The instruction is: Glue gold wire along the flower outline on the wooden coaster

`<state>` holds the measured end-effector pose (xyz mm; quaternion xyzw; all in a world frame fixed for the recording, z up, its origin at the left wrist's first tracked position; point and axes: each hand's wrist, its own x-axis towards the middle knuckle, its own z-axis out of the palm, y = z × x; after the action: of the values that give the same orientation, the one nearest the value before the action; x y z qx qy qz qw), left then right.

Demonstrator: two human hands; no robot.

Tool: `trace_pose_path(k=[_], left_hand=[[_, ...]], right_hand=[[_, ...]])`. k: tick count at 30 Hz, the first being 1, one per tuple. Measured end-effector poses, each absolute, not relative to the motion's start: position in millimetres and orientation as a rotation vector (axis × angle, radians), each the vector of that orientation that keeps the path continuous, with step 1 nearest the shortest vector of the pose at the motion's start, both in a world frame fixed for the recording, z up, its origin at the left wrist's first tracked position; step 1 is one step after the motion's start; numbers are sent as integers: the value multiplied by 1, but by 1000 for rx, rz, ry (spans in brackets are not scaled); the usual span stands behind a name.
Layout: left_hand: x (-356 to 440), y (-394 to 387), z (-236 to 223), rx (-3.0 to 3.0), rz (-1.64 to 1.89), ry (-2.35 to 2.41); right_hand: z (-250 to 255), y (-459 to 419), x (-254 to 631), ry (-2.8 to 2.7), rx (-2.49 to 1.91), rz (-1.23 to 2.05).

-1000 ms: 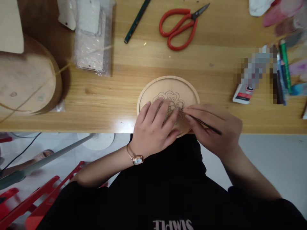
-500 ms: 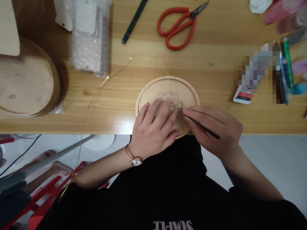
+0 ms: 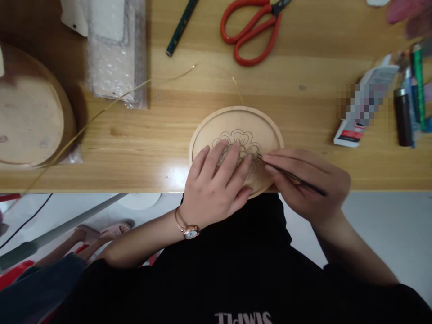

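From the head camera, the left hand (image 3: 216, 182) lies flat, fingers spread, on the oval wooden plate (image 3: 236, 123) at the table's near edge. The right hand (image 3: 308, 182) pinches thin tweezers (image 3: 292, 176), tip on the plate's flower drawing (image 3: 241, 139). Red scissors (image 3: 251, 27) lie beyond the plate.

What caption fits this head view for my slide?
Left hand presses on a flower-patterned wooden disc while the right hand works it with thin dark tweezers.

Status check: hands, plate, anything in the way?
Left hand flat on the plate, fingers on the flower outline. Right hand pinching a thin dark tool, tip at the drawing. Gold wire trails off to the left; scissors well clear.
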<state>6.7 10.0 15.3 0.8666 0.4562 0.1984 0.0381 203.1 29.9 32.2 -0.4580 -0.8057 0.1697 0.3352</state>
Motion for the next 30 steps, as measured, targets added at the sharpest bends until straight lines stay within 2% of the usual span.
trace_pose_path(k=[30], left_hand=[[7,11,16,2699,601,1387]], right_hand=[[32,35,207,-2180,-1114,472]])
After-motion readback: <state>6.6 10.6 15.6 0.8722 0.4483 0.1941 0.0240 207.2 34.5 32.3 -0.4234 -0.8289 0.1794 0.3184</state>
